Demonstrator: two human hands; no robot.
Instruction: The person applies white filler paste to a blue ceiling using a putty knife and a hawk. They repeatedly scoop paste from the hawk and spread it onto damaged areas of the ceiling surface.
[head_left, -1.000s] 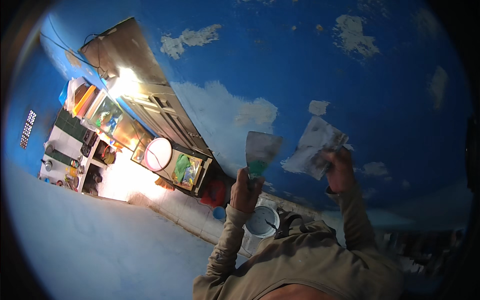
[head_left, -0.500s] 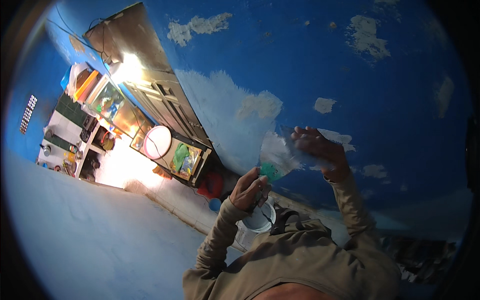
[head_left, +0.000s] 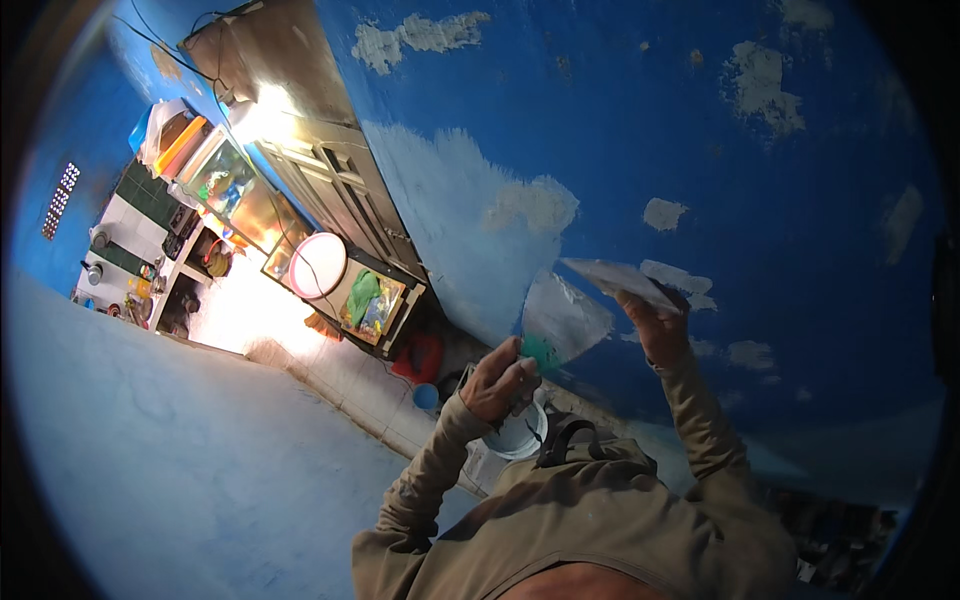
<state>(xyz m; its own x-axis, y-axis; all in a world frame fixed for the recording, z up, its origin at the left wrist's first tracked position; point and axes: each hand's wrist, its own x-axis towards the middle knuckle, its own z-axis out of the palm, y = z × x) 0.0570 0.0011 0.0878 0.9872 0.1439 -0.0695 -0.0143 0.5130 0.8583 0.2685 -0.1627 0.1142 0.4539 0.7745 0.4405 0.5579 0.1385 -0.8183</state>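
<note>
My left hand (head_left: 500, 380) is closed on the narrow green end of a fan-shaped putty scraper (head_left: 566, 318), its wide part coated in whitish-grey. Up and to the right, my right hand (head_left: 655, 325) grips a thin, flat, pale spreader (head_left: 622, 279), seen nearly edge-on and tilted toward the scraper. Its exact kind is hard to make out. A small gap shows between the two tools. Beyond both hands stands the blue wall (head_left: 620, 120), with grey filler patches (head_left: 664, 213) and a pale whitish area (head_left: 450, 200).
Below my left hand is a whitish bucket (head_left: 518, 440). A small blue cup (head_left: 425, 397) and a red item (head_left: 418, 357) lie on the floor near a table carrying a pink-rimmed basin (head_left: 318, 266) and a green cloth (head_left: 362, 298). A bright lamp (head_left: 268, 118) shines by a door.
The flat spreader in my right hand, blurred before, now shows clearly and has turned nearly edge-on. My left hand keeps hold of the scraper. The view has shifted slightly.
</note>
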